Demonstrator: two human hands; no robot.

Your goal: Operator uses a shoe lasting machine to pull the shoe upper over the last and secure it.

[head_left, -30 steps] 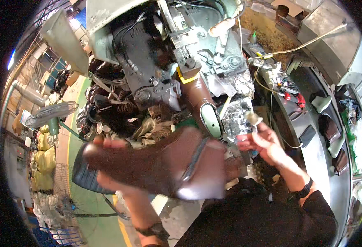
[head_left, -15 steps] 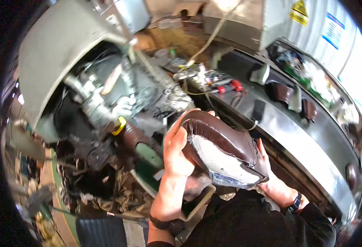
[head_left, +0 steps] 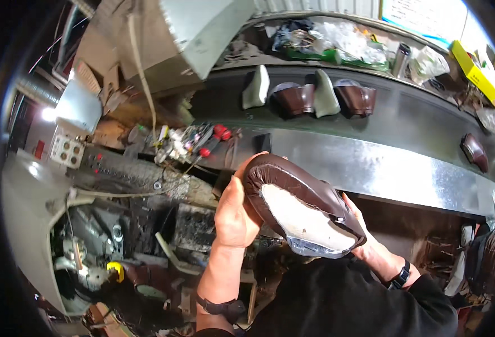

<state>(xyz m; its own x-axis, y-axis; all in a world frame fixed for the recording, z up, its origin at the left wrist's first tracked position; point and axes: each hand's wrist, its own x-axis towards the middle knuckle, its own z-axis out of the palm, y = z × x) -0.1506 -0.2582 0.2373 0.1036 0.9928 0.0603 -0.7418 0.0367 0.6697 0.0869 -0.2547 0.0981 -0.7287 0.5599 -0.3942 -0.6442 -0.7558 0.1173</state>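
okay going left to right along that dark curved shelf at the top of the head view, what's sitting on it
pale green shoe last → brown shoe upper → second pale green last → second brown upper → far along to the right, a lone brown upper.

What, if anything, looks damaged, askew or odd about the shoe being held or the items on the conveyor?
Nothing looks damaged. The brown shoe upper is held sole-side up between the left hand and right hand, its pale insole bare with no outsole and a ragged edge at the heel. On the conveyor, the other brown uppers and pale lasts stand upright.
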